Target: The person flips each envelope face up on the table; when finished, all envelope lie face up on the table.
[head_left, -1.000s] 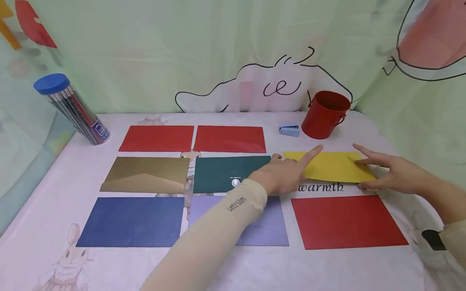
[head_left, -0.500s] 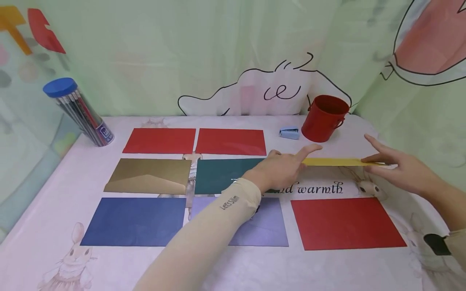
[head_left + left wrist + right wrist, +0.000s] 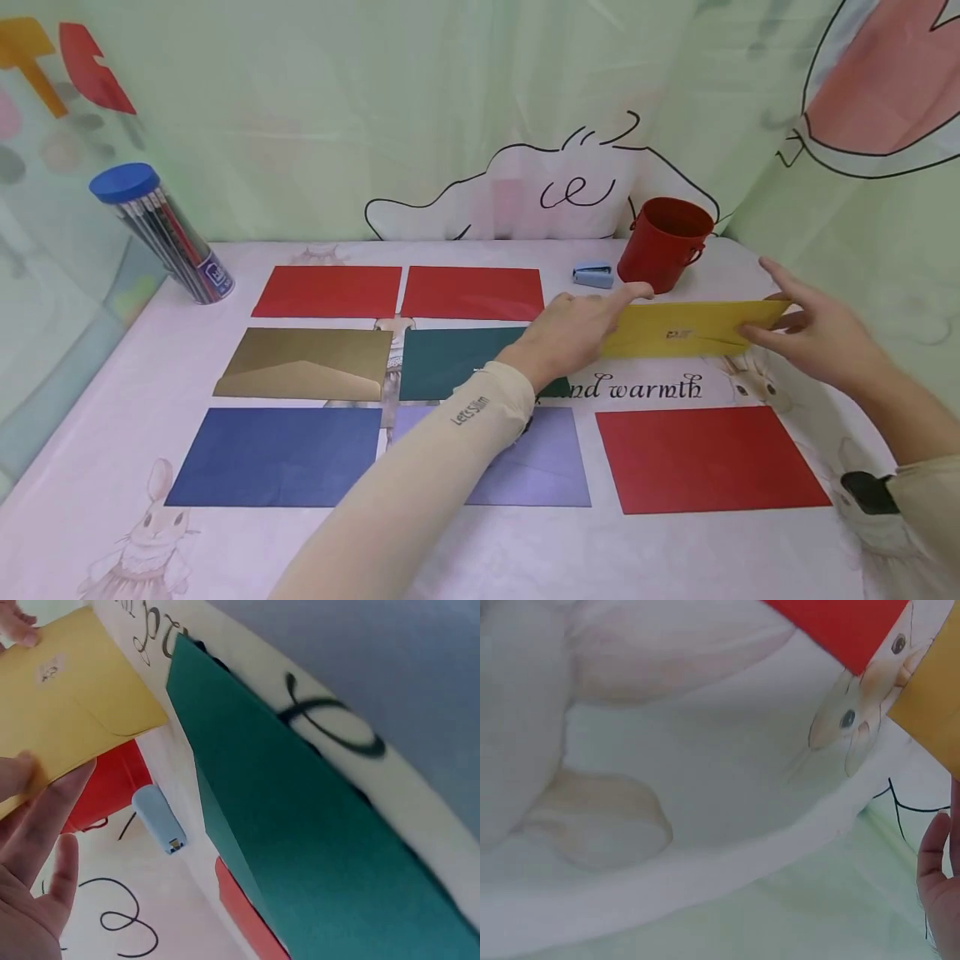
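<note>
Both hands hold a yellow envelope (image 3: pixel 660 329) lifted and tilted above the table at the right, its marked side facing the head camera. My left hand (image 3: pixel 562 333) pinches its left end with the thumb on the face and fingers behind, as the left wrist view shows. At the other end my right hand (image 3: pixel 828 337) pinches it, index finger stretched upward. A small printed mark and a flap line show on the envelope (image 3: pixel 82 682) in the left wrist view. The left hand and forearm partly cover a dark green envelope (image 3: pixel 442 354) and a lilac one (image 3: pixel 547 467).
A red envelope (image 3: pixel 712 458) lies in front of the yellow one. Blue (image 3: pixel 273 457), gold (image 3: pixel 303 362) and two further red envelopes (image 3: pixel 326 292) lie leftward. Behind stand a light blue stapler (image 3: pixel 592 275) and red bucket (image 3: pixel 666 246). A pencil jar (image 3: pixel 168 242) stands far left.
The yellow envelope has turned from its plain face, through edge-on, to its marked face toward the camera. Both hands have kept hold of its ends; the right hand has risen slightly.
</note>
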Tool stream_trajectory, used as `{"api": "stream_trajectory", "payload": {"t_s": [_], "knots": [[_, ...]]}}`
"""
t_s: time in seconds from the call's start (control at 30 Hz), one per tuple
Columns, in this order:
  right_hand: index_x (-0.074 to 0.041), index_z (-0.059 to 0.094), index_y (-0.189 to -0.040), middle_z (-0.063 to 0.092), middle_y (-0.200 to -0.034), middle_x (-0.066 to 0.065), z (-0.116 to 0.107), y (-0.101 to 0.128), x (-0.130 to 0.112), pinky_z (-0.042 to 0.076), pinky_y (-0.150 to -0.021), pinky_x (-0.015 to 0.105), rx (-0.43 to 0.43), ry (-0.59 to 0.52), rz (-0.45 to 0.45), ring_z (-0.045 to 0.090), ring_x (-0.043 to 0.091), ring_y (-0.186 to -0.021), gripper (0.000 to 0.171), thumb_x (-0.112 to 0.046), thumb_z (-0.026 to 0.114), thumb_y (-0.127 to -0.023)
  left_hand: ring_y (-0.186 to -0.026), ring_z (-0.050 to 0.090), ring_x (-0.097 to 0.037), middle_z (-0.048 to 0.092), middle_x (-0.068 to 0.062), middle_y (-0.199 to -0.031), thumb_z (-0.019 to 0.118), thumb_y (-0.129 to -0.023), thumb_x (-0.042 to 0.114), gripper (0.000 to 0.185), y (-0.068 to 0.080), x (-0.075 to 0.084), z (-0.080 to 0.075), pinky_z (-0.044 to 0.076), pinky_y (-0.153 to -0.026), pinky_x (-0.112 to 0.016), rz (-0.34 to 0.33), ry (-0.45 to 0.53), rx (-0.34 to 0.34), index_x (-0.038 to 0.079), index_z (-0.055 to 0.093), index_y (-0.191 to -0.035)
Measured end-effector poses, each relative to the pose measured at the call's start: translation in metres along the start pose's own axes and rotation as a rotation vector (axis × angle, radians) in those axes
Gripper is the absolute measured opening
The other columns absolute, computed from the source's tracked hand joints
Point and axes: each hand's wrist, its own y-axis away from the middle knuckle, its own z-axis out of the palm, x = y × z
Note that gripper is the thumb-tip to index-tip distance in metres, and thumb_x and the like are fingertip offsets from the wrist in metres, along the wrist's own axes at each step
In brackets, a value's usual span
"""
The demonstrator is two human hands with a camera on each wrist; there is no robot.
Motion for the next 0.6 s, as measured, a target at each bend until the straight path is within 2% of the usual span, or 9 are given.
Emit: {"api": "stream_trajectory", "payload": {"t_s": [0.1,0.17,0.3,0.4,0.47,0.53,0.6], "knots": [[-0.030,0.003,-0.162,0.046,-0.126,0.030,0.002,-0.002,0.001,0.056,-0.058,0.030,0.002,-0.012,0.021,0.056,0.059,-0.106,0.100,-0.022,0.075,-0.093,-0.090,0.059,-0.007,0.058,0.010,-0.132,0.063,-0.100,0.020,0.059,-0.003,0.000,0.001,0.049,-0.066,-0.015,-0.071,0.076,-0.012,0.039,0.033,-0.148],[-0.030,0.001,-0.162,0.041,-0.131,0.032,0.003,-0.004,0.001,0.058,-0.060,0.033,0.010,-0.026,0.047,0.055,0.059,-0.107,0.103,-0.023,0.076,-0.092,-0.103,0.055,-0.006,0.056,0.011,-0.134,0.068,-0.097,0.018,0.057,-0.005,-0.001,0.002,0.049,-0.075,-0.014,-0.102,0.112,-0.006,0.035,0.041,-0.144],[-0.026,-0.002,-0.163,0.035,-0.138,0.033,0.007,-0.008,0.002,0.060,-0.065,0.043,0.044,-0.080,0.099,0.055,0.056,-0.108,0.115,-0.024,0.082,-0.086,-0.109,0.049,-0.005,0.055,0.010,-0.130,0.074,-0.092,0.016,0.052,-0.007,-0.003,0.005,0.047,-0.087,-0.014,-0.173,0.170,0.014,0.028,0.051,-0.137],[-0.017,0.004,-0.163,0.036,-0.139,0.033,0.011,-0.010,0.003,0.059,-0.065,0.032,0.067,-0.122,0.133,0.056,0.054,-0.109,0.115,-0.028,0.085,-0.083,-0.108,0.049,-0.006,0.053,0.009,-0.128,0.078,-0.089,0.016,0.053,-0.008,-0.002,0.008,0.048,-0.087,-0.014,-0.261,0.206,0.022,0.027,0.054,-0.135],[-0.010,0.017,-0.160,0.037,-0.139,0.033,0.014,-0.011,0.004,0.056,-0.062,0.024,0.058,-0.129,0.146,0.056,0.054,-0.109,0.105,-0.030,0.085,-0.083,-0.107,0.049,-0.007,0.051,0.009,-0.128,0.080,-0.087,0.018,0.055,-0.008,-0.001,0.011,0.050,-0.085,-0.015,-0.320,0.202,0.017,0.028,0.055,-0.135],[-0.002,0.034,-0.150,0.037,-0.138,0.033,0.016,-0.011,0.005,0.056,-0.062,0.025,0.029,-0.095,0.157,0.055,0.054,-0.110,0.087,-0.030,0.084,-0.084,-0.105,0.050,-0.008,0.050,0.007,-0.126,0.081,-0.086,0.019,0.057,-0.010,0.000,0.013,0.051,-0.084,-0.017,-0.367,0.187,0.003,0.029,0.057,-0.136],[0.003,0.047,-0.138,0.038,-0.136,0.034,0.018,-0.012,0.006,0.058,-0.065,0.033,-0.023,-0.052,0.173,0.052,0.055,-0.110,0.070,-0.030,0.082,-0.086,-0.105,0.050,-0.008,0.050,0.007,-0.123,0.082,-0.085,0.020,0.058,-0.012,0.001,0.015,0.050,-0.093,-0.023,-0.397,0.151,-0.010,0.030,0.058,-0.136]]}}
